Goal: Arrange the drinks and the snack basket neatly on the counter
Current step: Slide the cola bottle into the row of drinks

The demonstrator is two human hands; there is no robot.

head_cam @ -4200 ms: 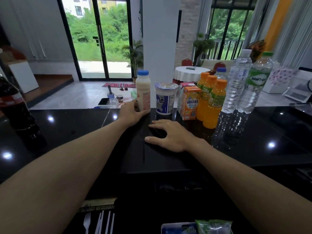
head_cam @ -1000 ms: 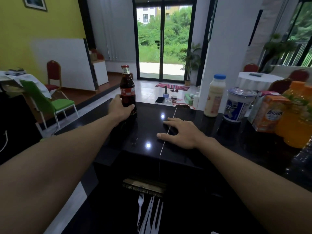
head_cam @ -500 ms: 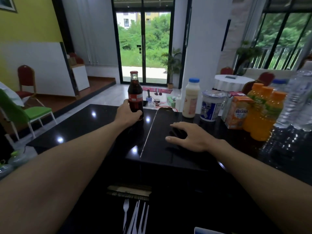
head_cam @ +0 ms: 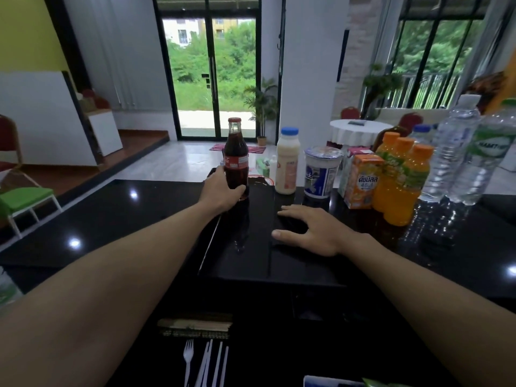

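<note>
1. The left hand (head_cam: 223,192) curls round the base of the dark glass cola bottle with a red cap (head_cam: 236,160). The bottle stands upright just left of the cream blue-capped milk bottle (head_cam: 287,166), likely to extend the row.
2. The right hand (head_cam: 310,233) lies flat, fingers spread, on the glossy black counter (head_cam: 111,219), probably bracing.
3. The snack basket is possibly at the bottom edge, but I cannot tell.

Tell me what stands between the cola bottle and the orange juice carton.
Head view: a cream drink bottle with a blue cap stands next to the cola bottle, then a foil-lidded white and blue cup, nearer the orange juice carton.
</note>
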